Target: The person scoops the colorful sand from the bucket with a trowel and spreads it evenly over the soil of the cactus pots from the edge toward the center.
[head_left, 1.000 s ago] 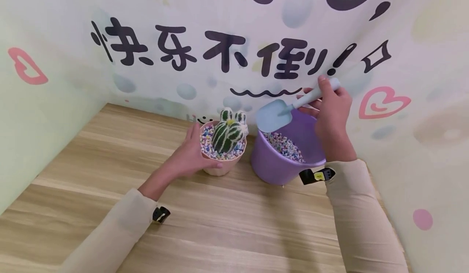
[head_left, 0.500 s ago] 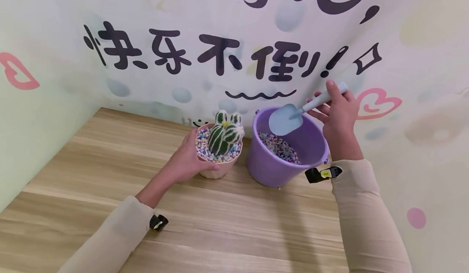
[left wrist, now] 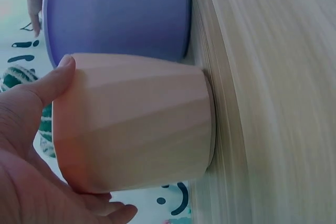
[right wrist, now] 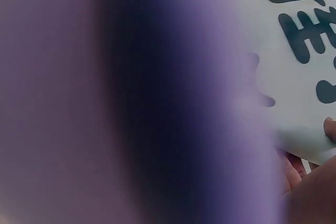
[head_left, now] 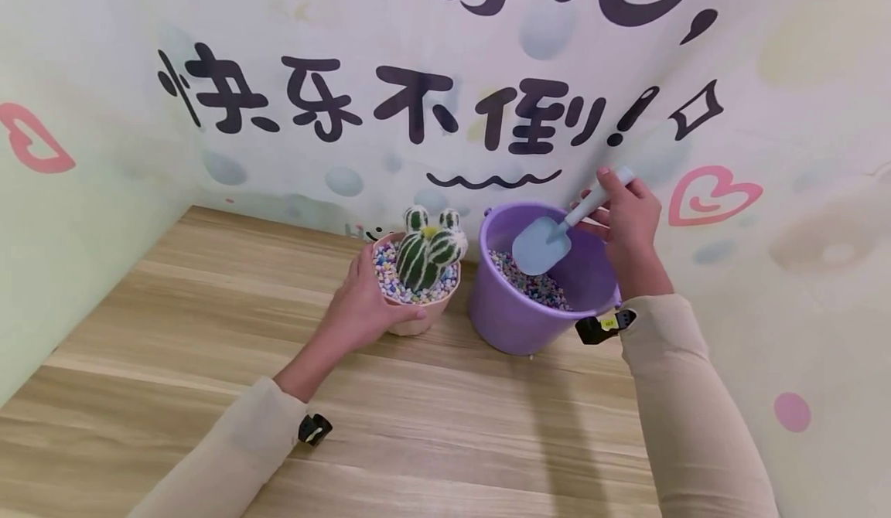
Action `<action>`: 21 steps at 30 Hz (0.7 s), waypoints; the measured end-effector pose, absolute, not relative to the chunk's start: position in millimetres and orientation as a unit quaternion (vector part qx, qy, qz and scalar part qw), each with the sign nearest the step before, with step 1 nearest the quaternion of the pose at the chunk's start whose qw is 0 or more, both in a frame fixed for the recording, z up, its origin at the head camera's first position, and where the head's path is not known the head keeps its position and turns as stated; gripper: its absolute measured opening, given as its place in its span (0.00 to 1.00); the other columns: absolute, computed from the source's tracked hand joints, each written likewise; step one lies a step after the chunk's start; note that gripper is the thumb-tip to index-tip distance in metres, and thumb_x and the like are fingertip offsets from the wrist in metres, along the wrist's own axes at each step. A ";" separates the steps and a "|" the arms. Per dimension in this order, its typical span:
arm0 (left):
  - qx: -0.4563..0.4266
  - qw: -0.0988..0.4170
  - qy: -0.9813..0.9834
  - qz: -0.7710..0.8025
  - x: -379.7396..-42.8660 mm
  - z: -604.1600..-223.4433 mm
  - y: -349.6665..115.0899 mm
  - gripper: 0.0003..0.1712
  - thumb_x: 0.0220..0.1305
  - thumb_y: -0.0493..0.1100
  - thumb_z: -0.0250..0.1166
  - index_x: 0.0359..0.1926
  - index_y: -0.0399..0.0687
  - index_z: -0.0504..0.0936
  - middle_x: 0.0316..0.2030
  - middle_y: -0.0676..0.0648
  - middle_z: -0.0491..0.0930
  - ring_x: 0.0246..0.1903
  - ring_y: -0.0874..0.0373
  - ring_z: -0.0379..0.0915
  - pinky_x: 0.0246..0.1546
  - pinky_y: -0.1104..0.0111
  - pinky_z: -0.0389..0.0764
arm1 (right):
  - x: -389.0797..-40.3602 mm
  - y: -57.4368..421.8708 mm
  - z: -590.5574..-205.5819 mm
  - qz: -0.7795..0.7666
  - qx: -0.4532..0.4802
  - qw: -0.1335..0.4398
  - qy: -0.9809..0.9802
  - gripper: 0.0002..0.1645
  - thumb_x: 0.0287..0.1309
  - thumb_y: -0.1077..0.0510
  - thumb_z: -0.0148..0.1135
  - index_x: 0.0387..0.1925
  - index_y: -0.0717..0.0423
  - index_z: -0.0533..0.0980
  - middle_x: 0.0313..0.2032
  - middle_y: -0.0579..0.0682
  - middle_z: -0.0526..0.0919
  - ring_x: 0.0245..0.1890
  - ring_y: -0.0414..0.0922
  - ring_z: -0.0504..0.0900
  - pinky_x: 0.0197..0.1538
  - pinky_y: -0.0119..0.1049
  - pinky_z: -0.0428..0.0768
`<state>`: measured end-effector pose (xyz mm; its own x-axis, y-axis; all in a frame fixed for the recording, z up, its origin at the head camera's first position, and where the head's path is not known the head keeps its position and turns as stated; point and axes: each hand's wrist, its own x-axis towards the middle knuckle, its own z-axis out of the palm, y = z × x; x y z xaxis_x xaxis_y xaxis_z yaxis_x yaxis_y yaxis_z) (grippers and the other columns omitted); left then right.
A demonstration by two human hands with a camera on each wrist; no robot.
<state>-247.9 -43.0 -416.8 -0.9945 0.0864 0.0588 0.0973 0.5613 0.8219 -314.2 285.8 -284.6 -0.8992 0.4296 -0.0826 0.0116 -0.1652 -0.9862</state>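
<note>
My left hand (head_left: pixel 358 305) holds a pale pink faceted pot (left wrist: pixel 136 124) round its rim, thumb at the front and fingers on the far side. In the pot a green, white-striped cactus (head_left: pixel 420 259) stands among small multicoloured pebbles (head_left: pixel 390 286). My right hand (head_left: pixel 632 220) grips a light blue toy trowel (head_left: pixel 541 246) by its handle. The blade hangs tilted down within the mouth of a purple bucket (head_left: pixel 508 317), above the pebbles (head_left: pixel 522 274) inside. Up close, the bucket fills most of the right wrist view and hides the trowel's blade there.
Pot and bucket stand side by side on a wood-grain table (head_left: pixel 431 425), the bucket on the right. Close behind them rises a white wall covering (head_left: pixel 313 155) with black lettering. Another wall stands close by the right arm.
The right hand has moved the trowel from over the bucket's left rim to lower inside its mouth. The left hand keeps its hold on the pot. The head view has shifted slightly.
</note>
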 end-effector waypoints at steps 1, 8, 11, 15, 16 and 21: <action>-0.049 0.010 -0.885 -0.463 -247.6 -416.9 -41.7 0.71 0.36 0.59 0.82 0.74 0.57 0.44 0.65 0.39 0.59 0.62 0.38 0.63 0.57 0.43 0.71 | -315.8 285.7 -286.4 0.734 -0.179 0.137 -0.641 0.24 0.54 0.46 0.71 0.48 0.49 0.74 0.33 0.52 0.85 0.29 0.50 0.88 0.30 0.42 0.86; -0.030 0.030 -0.890 -0.453 -246.3 -417.2 -35.5 0.71 0.37 0.60 0.81 0.74 0.49 0.44 0.65 0.38 0.58 0.60 0.39 0.64 0.56 0.45 0.73 | -323.8 285.4 -297.4 0.687 -0.200 0.111 -0.689 0.22 0.56 0.45 0.69 0.48 0.47 0.74 0.32 0.49 0.86 0.24 0.45 0.87 0.29 0.40 0.85; -0.015 0.040 -0.892 -0.450 -246.2 -418.0 -31.9 0.72 0.36 0.60 0.81 0.73 0.47 0.44 0.64 0.37 0.59 0.58 0.39 0.66 0.53 0.46 0.75 | -326.0 285.8 -302.9 0.673 -0.200 0.098 -0.705 0.21 0.57 0.45 0.68 0.47 0.47 0.73 0.27 0.47 0.86 0.23 0.45 0.86 0.27 0.41 0.85; 0.005 0.056 -0.891 -0.451 -245.9 -419.6 -24.0 0.72 0.34 0.59 0.82 0.72 0.47 0.44 0.64 0.36 0.59 0.57 0.39 0.66 0.51 0.47 0.76 | -327.2 286.8 -310.9 0.665 -0.199 0.080 -0.716 0.20 0.59 0.45 0.66 0.47 0.48 0.72 0.25 0.46 0.86 0.23 0.45 0.87 0.26 0.41 0.85; 0.009 0.061 -0.891 -0.450 -245.8 -420.0 -21.9 0.73 0.34 0.60 0.82 0.72 0.48 0.45 0.64 0.36 0.59 0.57 0.39 0.66 0.51 0.47 0.76 | -326.7 286.8 -312.2 0.664 -0.198 0.076 -0.717 0.20 0.59 0.45 0.66 0.47 0.48 0.72 0.24 0.46 0.86 0.23 0.45 0.87 0.26 0.41 0.85; 0.030 0.094 -0.888 -0.449 -245.5 -422.7 -12.6 0.74 0.31 0.62 0.83 0.72 0.53 0.45 0.63 0.37 0.60 0.54 0.40 0.68 0.48 0.48 0.76 | -325.1 285.6 -315.8 0.664 -0.186 0.072 -0.721 0.18 0.60 0.45 0.65 0.45 0.48 0.71 0.24 0.47 0.87 0.23 0.46 0.87 0.26 0.41 0.84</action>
